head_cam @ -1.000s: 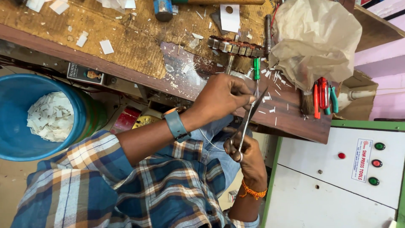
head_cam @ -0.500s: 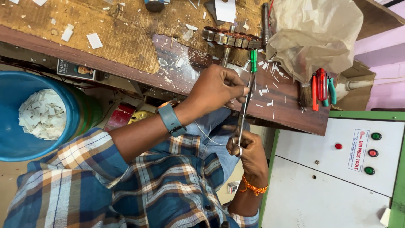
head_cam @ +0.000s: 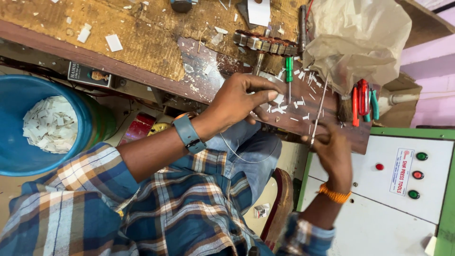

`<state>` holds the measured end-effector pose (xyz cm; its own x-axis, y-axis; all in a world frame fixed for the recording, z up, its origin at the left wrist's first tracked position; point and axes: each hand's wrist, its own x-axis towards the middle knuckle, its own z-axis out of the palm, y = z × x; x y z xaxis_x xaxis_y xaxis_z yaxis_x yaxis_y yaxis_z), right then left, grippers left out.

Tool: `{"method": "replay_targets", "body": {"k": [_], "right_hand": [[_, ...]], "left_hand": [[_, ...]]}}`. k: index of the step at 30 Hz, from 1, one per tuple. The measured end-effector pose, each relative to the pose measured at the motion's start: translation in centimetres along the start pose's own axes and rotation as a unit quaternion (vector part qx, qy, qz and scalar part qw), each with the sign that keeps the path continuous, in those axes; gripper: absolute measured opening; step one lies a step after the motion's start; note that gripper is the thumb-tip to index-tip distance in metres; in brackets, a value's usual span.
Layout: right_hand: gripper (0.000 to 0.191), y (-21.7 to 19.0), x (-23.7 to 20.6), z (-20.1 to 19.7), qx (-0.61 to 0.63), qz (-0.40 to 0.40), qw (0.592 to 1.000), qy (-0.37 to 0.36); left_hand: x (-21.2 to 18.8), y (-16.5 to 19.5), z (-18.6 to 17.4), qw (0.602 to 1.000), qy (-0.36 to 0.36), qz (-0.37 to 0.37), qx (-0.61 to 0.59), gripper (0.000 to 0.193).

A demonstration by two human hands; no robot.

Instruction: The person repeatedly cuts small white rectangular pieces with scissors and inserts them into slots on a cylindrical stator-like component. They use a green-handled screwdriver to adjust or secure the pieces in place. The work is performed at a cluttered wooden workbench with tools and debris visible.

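My left hand [head_cam: 244,100], a grey watch on its wrist, hovers over the front edge of the wooden bench [head_cam: 156,52]. Its fingers are pinched on a thin pale wire [head_cam: 241,157] that loops down over my jeans. My right hand [head_cam: 332,150], with an orange thread at the wrist, is lower right and blurred. It grips a long thin metal tool [head_cam: 320,106] that points up toward the bench. A green-handled screwdriver [head_cam: 289,66] lies on the bench just past my left fingers, among white paper chips.
A blue tub [head_cam: 14,95] of white chips stands at left. On the bench lie a ribbed metal rotor [head_cam: 265,43], a crumpled plastic bag [head_cam: 365,38] and red and teal handled pliers [head_cam: 364,97]. A white control box [head_cam: 417,189] with red and green buttons is at right.
My right hand has swung out to the right with the thin tool, away from my left hand. The left hand has stayed near the bench edge, and the view has shifted slightly.
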<state>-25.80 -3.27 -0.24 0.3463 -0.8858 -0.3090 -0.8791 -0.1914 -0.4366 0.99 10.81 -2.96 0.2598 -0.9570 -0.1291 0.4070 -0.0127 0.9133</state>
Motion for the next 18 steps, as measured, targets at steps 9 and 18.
{"method": "replay_targets", "body": {"k": [9,18], "right_hand": [[0.046,-3.8,4.5,-4.3,-0.202,-0.244,0.944,-0.091],[0.019,-5.5,-1.4,7.2,0.515,-0.162,0.840,-0.056]], "left_hand": [[-1.5,0.1,1.2,0.988,-0.021,0.023,0.150,0.014],[-1.4,1.7,1.3,0.943,0.002,0.148,0.299,0.015]]}}
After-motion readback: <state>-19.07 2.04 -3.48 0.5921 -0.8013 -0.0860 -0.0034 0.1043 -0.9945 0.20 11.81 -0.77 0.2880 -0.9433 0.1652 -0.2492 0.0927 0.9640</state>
